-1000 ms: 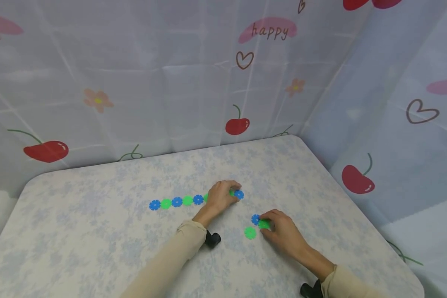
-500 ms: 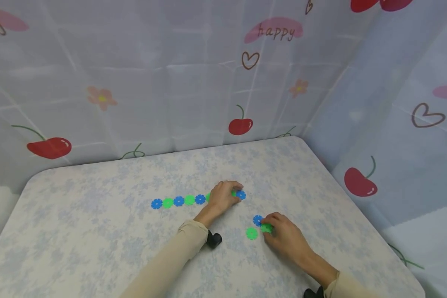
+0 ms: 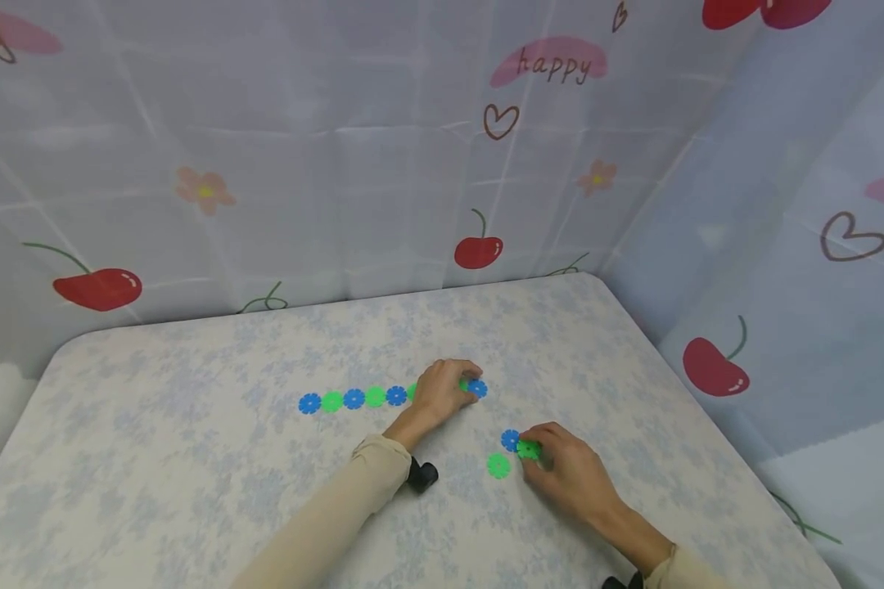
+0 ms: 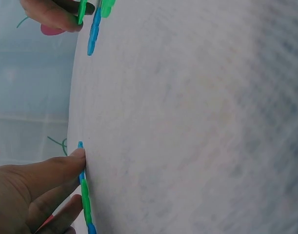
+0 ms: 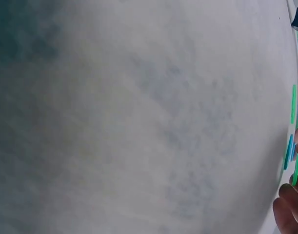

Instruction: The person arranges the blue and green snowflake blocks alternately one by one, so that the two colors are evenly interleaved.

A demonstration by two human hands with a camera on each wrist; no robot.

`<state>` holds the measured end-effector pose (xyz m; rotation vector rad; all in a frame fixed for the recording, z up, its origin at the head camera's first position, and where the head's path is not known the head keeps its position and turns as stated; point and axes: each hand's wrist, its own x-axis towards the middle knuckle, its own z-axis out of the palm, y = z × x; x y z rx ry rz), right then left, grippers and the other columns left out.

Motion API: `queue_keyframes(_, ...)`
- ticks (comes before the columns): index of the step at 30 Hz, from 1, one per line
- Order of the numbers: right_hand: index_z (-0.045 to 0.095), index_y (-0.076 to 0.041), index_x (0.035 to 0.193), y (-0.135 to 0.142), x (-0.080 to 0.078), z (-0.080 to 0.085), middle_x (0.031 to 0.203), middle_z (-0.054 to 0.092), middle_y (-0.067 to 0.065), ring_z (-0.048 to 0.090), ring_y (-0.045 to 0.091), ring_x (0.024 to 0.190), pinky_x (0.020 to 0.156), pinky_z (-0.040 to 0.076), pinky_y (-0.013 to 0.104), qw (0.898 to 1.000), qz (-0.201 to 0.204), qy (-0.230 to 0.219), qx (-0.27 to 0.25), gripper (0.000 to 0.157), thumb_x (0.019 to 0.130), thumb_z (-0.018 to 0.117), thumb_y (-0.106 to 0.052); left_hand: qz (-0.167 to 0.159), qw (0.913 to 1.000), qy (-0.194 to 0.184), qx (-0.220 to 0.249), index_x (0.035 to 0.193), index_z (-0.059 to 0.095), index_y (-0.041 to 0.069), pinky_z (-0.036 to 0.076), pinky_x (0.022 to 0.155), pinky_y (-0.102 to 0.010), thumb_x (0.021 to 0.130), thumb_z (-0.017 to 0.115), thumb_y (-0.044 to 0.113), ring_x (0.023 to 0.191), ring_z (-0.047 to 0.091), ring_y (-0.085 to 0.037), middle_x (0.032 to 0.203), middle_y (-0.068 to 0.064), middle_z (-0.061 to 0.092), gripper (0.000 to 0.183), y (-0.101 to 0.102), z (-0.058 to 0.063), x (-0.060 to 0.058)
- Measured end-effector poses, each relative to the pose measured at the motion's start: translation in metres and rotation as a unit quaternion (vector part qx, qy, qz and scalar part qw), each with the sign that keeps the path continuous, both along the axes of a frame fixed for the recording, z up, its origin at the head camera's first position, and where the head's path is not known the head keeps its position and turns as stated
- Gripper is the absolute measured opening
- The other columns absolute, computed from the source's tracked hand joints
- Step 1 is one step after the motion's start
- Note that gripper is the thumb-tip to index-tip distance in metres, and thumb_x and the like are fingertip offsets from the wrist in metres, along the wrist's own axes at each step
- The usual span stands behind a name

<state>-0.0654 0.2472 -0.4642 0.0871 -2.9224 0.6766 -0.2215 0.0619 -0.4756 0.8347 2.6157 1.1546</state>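
A row of blue and green snowflake-shaped plastic discs [image 3: 354, 398], colours alternating, lies across the middle of the table. My left hand [image 3: 437, 394] covers part of this row and grips its right end, thumb and forefinger at the last blue disc [image 3: 477, 388]. In the left wrist view the thumb lies on a blue disc's edge [image 4: 80, 145]. Nearer to me, my right hand [image 3: 570, 470] pinches a tilted green snowflake disc [image 3: 529, 449] between thumb and fingers. Its edge [image 5: 296, 169] shows in the right wrist view. Just left of it lies a loose blue disc [image 3: 511, 440].
Another loose green disc [image 3: 498, 465] lies below the blue one, left of my right thumb. A pale floral cloth covers the table [image 3: 191, 474]. Printed curtains [image 3: 339, 164] stand along the back and right edges. A black wrist camera [image 3: 423, 474] sits under my left wrist.
My right hand has shifted slightly right with the green disc, which overlaps the loose blue disc less and is now tilted. My left hand keeps its hold on the row's end.
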Motion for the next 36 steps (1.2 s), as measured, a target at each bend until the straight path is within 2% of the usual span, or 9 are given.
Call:
queue_keyframes(4,0.074,-0.012,0.106,0.003,-0.006,-0.005,0.109,0.067,-0.001,0.066,0.015,0.091,0.074,0.055,0.037,1.000,-0.006,0.010,-0.017,0.028,0.079,0.081,-0.013,-0.001,1.0000,0.001,0.003,0.118,0.072,0.010,0.053,0.088,-0.039,0.082,0.080,0.009,0.104,0.066,-0.021,0.113,-0.002,0.072,0.037,-0.001,0.000,0.000)
queue_keyframes(10,0.074,-0.007,0.106,0.007,-0.019,-0.006,0.108,0.068,0.002,0.066,0.018,0.096,0.078,0.055,0.038,0.998,0.019,0.026,-0.050,0.027,0.080,0.081,-0.010,-0.001,1.0000,0.003,0.005,0.119,0.072,0.011,0.053,0.089,-0.038,0.083,0.079,0.010,0.104,0.066,-0.020,0.113,-0.002,0.072,0.036,0.000,-0.001,-0.002)
queue_keyframes(14,0.074,-0.006,0.105,0.006,-0.031,-0.005,0.107,0.068,0.003,0.066,0.018,0.092,0.075,0.055,0.037,0.998,0.032,0.024,-0.054,0.025,0.080,0.080,-0.008,-0.009,0.9999,0.005,0.001,0.119,0.071,0.010,0.053,0.089,-0.037,0.084,0.079,0.010,0.104,0.067,-0.019,0.113,-0.002,0.072,0.037,0.002,-0.001,-0.003)
queue_keyframes(20,0.073,-0.005,0.108,0.007,-0.060,-0.007,0.110,0.067,0.006,0.065,0.018,0.087,0.073,0.054,0.036,0.997,0.067,0.008,-0.037,0.024,0.085,0.076,-0.010,-0.006,0.9999,0.008,-0.011,0.119,0.071,0.011,0.054,0.087,-0.037,0.083,0.079,0.010,0.103,0.067,-0.019,0.113,-0.002,0.072,0.037,0.001,-0.002,-0.002)
queue_keyframes(26,0.072,-0.004,0.111,0.006,-0.085,-0.007,0.112,0.067,0.008,0.066,0.022,0.091,0.077,0.055,0.040,0.996,0.082,0.005,-0.025,0.024,0.087,0.073,-0.011,-0.008,0.9999,0.009,-0.013,0.118,0.072,0.011,0.053,0.088,-0.037,0.083,0.080,0.011,0.104,0.066,-0.020,0.112,-0.002,0.072,0.036,0.001,-0.002,-0.003)
queue_keyframes(36,0.071,-0.003,0.113,0.002,-0.102,-0.005,0.112,0.066,0.010,0.066,0.026,0.096,0.082,0.054,0.044,0.996,0.086,0.001,0.010,0.027,0.088,0.072,-0.013,-0.002,0.9997,0.014,-0.019,0.118,0.072,0.012,0.053,0.088,-0.037,0.083,0.080,0.013,0.105,0.066,-0.020,0.112,-0.001,0.072,0.035,0.002,-0.002,-0.002)
